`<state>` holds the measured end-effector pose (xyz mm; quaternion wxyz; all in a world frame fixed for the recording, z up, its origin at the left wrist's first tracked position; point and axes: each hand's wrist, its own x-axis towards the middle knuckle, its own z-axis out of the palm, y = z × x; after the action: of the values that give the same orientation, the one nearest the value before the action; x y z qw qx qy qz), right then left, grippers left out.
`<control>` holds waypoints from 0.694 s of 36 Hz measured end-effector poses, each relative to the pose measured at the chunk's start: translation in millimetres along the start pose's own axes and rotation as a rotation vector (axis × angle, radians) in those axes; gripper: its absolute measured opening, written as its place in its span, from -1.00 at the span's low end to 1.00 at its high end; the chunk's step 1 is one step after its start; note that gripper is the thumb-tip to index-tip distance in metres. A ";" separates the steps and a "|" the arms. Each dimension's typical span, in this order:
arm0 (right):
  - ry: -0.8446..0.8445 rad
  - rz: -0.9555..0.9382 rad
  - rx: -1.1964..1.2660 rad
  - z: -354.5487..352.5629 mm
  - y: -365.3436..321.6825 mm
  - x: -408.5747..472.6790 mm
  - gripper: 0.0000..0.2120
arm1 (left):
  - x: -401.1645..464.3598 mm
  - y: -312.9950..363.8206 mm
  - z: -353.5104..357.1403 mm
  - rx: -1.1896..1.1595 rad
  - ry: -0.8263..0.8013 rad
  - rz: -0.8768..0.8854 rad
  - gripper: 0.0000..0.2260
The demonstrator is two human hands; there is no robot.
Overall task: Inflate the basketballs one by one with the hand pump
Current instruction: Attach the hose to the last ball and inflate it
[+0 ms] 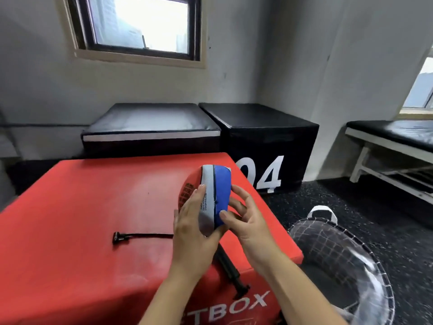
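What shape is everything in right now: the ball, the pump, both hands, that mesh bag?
Red, grey and blue basketball: deflated, folded flat, held above the red box.
Black hand pump: lying on the red box, untouched.
Black pump hose: unconnected.
Left hand: gripping the ball.
Right hand: pinching the ball.
Mesh bag: open.

Red, grey and blue ball [216,184]; red box [93,207]; seemingly black pump [228,266].

The black hand pump [230,274] lying on the red padded box [93,207] is partly hidden behind the left hand [191,228], so where its thin black hose [143,236] joins it cannot be seen. White lettering [230,309] on the box's front is cut off by the picture's lower edge and the forearms. The small print on the grey panel of the flattened red, grey and blue ball [210,184] is too blurred to read.
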<state>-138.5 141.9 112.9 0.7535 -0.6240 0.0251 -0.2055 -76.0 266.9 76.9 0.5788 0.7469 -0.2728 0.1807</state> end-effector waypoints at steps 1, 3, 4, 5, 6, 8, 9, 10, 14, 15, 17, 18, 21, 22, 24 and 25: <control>-0.028 0.013 -0.015 0.7 5.3 6.6 -0.45 | 2.2 -7.8 -0.5 0.003 0.012 -0.011 -0.15; -0.083 0.057 -0.062 -0.1 15.3 20.5 -0.46 | 8.2 -22.5 -2.1 0.016 0.052 -0.038 -0.18; -0.104 0.079 -0.120 -2.3 21.5 28.0 -0.48 | 12.1 -29.0 -3.4 0.028 0.071 -0.048 -0.18; -0.118 0.090 -0.218 -5.4 27.1 34.1 -0.51 | 16.5 -35.0 -5.0 0.042 0.084 -0.053 -0.18; -0.124 0.090 -0.372 -9.9 33.2 39.7 -0.54 | 20.5 -40.6 -7.6 0.058 0.091 -0.054 -0.19; -0.155 0.093 -0.777 -22.2 45.1 47.1 -0.48 | 26.7 -50.3 -14.1 0.083 0.104 -0.043 -0.21; -0.205 0.118 -0.955 -28.0 50.7 48.6 -0.37 | 28.6 -54.4 -17.8 0.094 0.111 -0.038 -0.23; -0.265 0.163 -1.085 -32.9 56.2 49.3 -0.25 | 29.9 -58.3 -21.7 0.105 0.117 -0.038 -0.23; -0.407 0.316 -1.263 -40.4 75.0 52.2 -0.09 | 32.6 -72.5 -36.0 0.149 0.163 -0.054 -0.22; -0.403 0.318 -1.265 -40.7 78.9 54.3 -0.13 | 33.3 -75.5 -39.0 0.160 0.176 -0.051 -0.22; -0.371 0.314 -1.246 -41.6 83.2 59.7 -0.22 | 34.1 -80.0 -44.5 0.177 0.195 -0.046 -0.22; -0.355 0.322 -1.228 -43.1 84.5 62.3 -0.24 | 34.1 -81.8 -46.6 0.182 0.200 -0.049 -0.22; -0.302 0.319 -1.216 -51.0 85.2 70.1 -0.32 | 33.0 -86.6 -52.1 0.206 0.218 -0.041 -0.23; -0.259 0.282 -1.245 -55.5 85.4 73.8 -0.36 | 32.3 -87.5 -53.8 0.211 0.219 -0.041 -0.23; -0.141 0.204 -1.277 -66.7 85.1 82.4 -0.42 | 30.9 -89.3 -57.2 0.217 0.221 -0.049 -0.22; -0.088 0.179 -1.276 -73.1 84.2 86.3 -0.42 | 30.1 -90.2 -58.9 0.221 0.224 -0.050 -0.21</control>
<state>-57.7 55.9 35.7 0.2491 -0.9526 0.1636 -0.0606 5.9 334.0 41.0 0.5242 0.7878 -0.1660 0.2774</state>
